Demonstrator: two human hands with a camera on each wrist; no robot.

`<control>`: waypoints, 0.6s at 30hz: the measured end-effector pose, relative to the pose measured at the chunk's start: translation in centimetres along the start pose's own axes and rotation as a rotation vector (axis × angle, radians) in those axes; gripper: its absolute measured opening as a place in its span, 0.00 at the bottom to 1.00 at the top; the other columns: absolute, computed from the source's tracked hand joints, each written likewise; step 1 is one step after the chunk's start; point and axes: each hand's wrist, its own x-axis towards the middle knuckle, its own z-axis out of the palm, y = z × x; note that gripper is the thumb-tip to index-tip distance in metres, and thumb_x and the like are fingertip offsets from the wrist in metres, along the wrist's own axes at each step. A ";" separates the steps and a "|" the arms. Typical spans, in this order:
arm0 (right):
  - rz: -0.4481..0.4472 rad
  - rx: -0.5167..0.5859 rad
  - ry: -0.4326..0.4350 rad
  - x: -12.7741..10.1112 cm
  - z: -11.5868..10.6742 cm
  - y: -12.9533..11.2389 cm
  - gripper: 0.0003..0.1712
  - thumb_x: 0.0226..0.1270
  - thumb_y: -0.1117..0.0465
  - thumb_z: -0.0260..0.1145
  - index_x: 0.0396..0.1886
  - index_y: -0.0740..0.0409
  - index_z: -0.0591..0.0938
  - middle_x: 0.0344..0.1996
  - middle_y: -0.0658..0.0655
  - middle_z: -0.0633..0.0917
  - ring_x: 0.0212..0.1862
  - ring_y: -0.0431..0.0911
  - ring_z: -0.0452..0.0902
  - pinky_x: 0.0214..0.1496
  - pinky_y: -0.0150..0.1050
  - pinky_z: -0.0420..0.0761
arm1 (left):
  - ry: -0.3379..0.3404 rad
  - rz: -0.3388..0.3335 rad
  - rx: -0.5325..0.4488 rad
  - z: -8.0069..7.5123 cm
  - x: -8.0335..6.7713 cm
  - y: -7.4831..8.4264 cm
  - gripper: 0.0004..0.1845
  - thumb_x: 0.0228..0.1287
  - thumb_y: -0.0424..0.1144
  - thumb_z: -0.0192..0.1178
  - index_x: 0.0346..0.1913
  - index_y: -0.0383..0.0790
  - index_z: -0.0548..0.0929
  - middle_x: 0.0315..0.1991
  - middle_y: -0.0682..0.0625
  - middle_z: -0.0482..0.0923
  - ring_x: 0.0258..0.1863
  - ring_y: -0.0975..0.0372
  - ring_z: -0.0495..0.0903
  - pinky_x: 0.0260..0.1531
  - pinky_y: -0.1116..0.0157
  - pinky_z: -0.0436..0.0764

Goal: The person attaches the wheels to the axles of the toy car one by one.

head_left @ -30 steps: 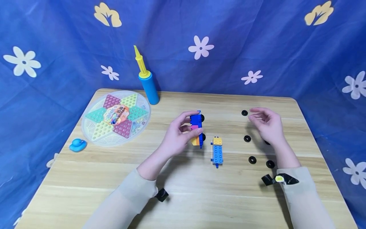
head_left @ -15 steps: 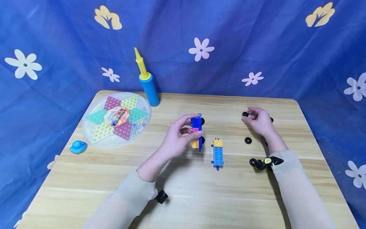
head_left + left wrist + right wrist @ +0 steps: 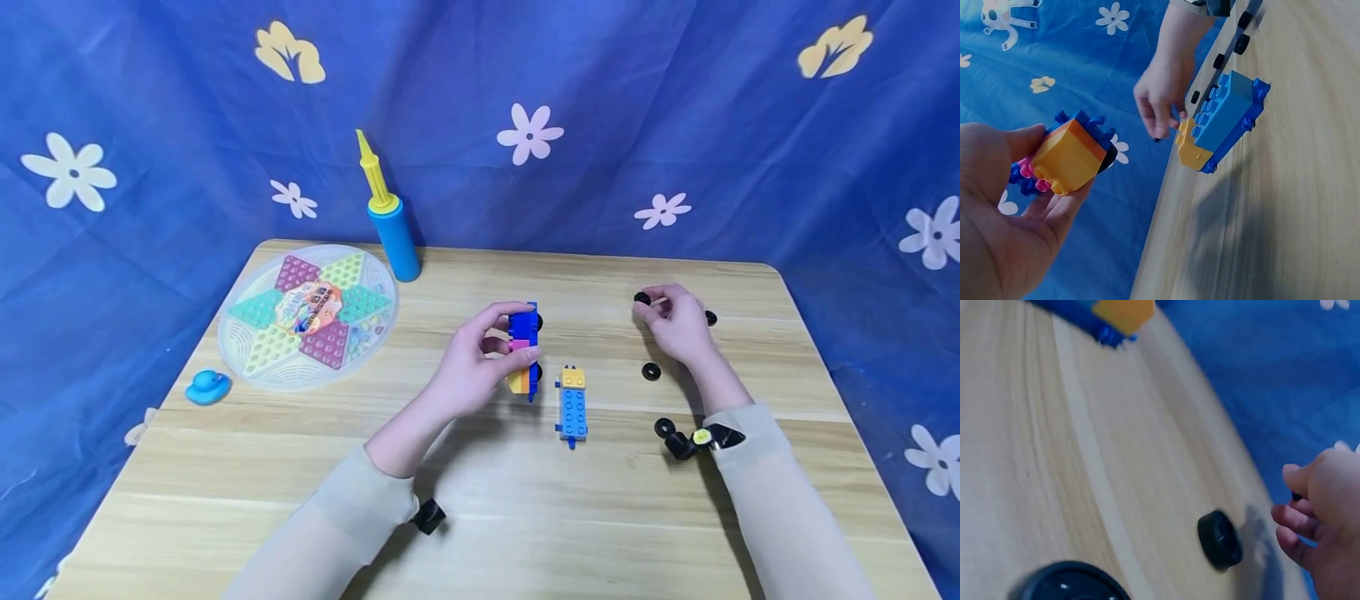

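My left hand [image 3: 480, 362] grips a toy-brick car [image 3: 519, 350] of blue, pink, orange and yellow blocks between thumb and fingers. Black wheels show along the car's right side in the head view; the left wrist view shows its yellow end close up. A second brick car [image 3: 573, 406], light blue with a yellow block, lies on the table without wheels, right of the left hand. My right hand [image 3: 678, 325] pinches a small black toy wheel [image 3: 642, 297] at the far right. In the right wrist view only a dark sliver of that wheel shows between thumb and fingers.
More black wheels lie near the right arm, among them a near wheel [image 3: 664, 427], a middle wheel [image 3: 651, 372] and a far wheel [image 3: 711, 317]. At the left are a Chinese checkers board [image 3: 247, 354], a blue rubber duck [image 3: 207, 387] and a blue-yellow hand pump [image 3: 394, 242].
My right hand has moved left to the far wheel and now pinches it, its forearm shifting left too. The left hand still holds the brick car in nearly the same place.
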 end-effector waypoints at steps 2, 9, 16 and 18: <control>-0.033 0.038 0.006 -0.4 -0.3 -0.8 0.22 0.80 0.59 0.65 0.64 0.70 0.81 0.51 0.66 0.82 0.46 0.54 0.81 0.45 0.35 0.78 | -0.001 -0.001 0.005 0.0 0.0 0.0 0.28 0.68 0.39 0.74 0.69 0.57 0.80 0.56 0.45 0.76 0.43 0.51 0.83 0.42 0.55 0.86; -0.188 0.124 0.016 -2.2 -1.2 -4.4 0.19 0.78 0.65 0.67 0.63 0.69 0.82 0.48 0.64 0.82 0.44 0.47 0.80 0.45 0.25 0.78 | -0.023 0.017 0.023 0.2 0.0 0.1 0.30 0.69 0.39 0.74 0.72 0.58 0.79 0.55 0.46 0.77 0.42 0.51 0.83 0.41 0.55 0.87; -0.283 0.248 0.040 -4.4 -1.3 -7.8 0.18 0.70 0.70 0.74 0.58 0.66 0.86 0.47 0.61 0.86 0.44 0.43 0.82 0.47 0.26 0.81 | -0.030 0.002 0.011 0.4 0.0 0.3 0.28 0.70 0.37 0.73 0.70 0.56 0.80 0.56 0.45 0.77 0.40 0.51 0.85 0.41 0.56 0.87; -0.315 0.262 0.044 -4.9 -1.3 -8.6 0.18 0.68 0.71 0.75 0.57 0.66 0.87 0.46 0.60 0.87 0.44 0.42 0.83 0.48 0.26 0.82 | -0.033 -0.002 0.006 0.4 0.0 0.3 0.28 0.70 0.37 0.73 0.70 0.56 0.80 0.56 0.45 0.77 0.40 0.51 0.85 0.41 0.56 0.88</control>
